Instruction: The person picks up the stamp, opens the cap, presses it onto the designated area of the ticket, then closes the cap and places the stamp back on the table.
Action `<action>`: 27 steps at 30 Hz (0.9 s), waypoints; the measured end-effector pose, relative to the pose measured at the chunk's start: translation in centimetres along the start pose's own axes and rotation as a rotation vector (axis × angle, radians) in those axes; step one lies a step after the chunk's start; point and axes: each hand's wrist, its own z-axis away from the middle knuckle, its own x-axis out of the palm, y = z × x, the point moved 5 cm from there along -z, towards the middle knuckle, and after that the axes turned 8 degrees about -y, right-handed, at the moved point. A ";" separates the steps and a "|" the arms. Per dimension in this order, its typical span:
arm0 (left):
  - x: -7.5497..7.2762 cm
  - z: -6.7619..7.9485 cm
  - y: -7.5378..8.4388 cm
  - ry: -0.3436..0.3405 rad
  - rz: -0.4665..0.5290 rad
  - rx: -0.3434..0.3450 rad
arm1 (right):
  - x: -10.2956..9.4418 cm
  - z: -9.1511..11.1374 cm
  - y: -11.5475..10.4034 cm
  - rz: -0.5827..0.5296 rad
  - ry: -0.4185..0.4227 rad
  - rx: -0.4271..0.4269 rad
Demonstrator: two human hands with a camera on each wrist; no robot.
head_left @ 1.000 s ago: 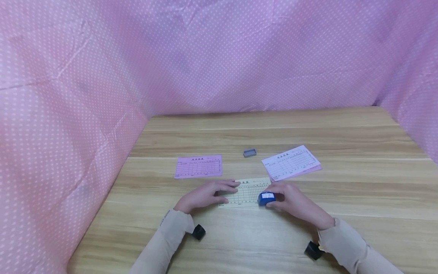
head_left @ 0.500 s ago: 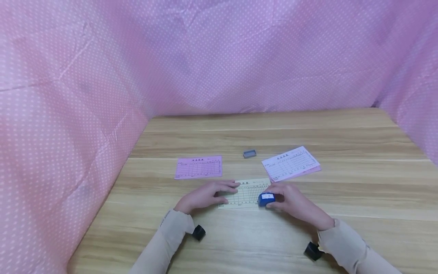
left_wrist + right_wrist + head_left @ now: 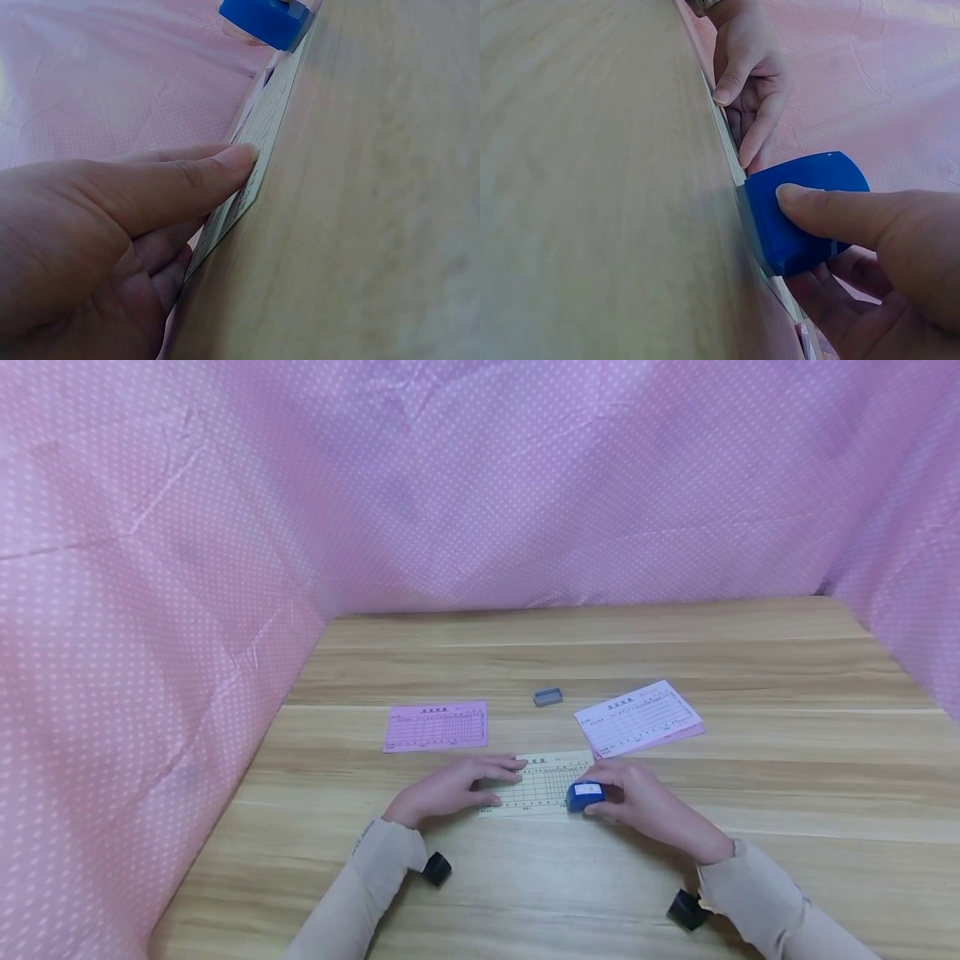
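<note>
A pale yellow printed slip lies on the table in front of the person, with the edge of a paler sheet showing under it. The left hand rests over its left end, fingers spread; in the left wrist view the thumb presses on the slip's surface. At the right end, the right hand grips a blue stamp with a white label on top. The right wrist view shows the thumb along the side of the stamp, whose base stands against the slip. The stamp's underside is hidden.
Behind the slip sits a small grey open cap. A pink printed slip lies at left. To the right, a white slip overlaps another pink one at an angle. Pink dotted cloth surrounds the wooden table.
</note>
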 end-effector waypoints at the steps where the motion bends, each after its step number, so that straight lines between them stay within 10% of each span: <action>1: 0.0 0.0 0.0 0.000 0.001 0.002 | 0.0 0.0 0.0 -0.001 0.000 -0.001; 27: -0.1 0.2 0.3 0.001 0.016 0.003 | -0.1 0.2 0.0 -0.032 0.020 -0.058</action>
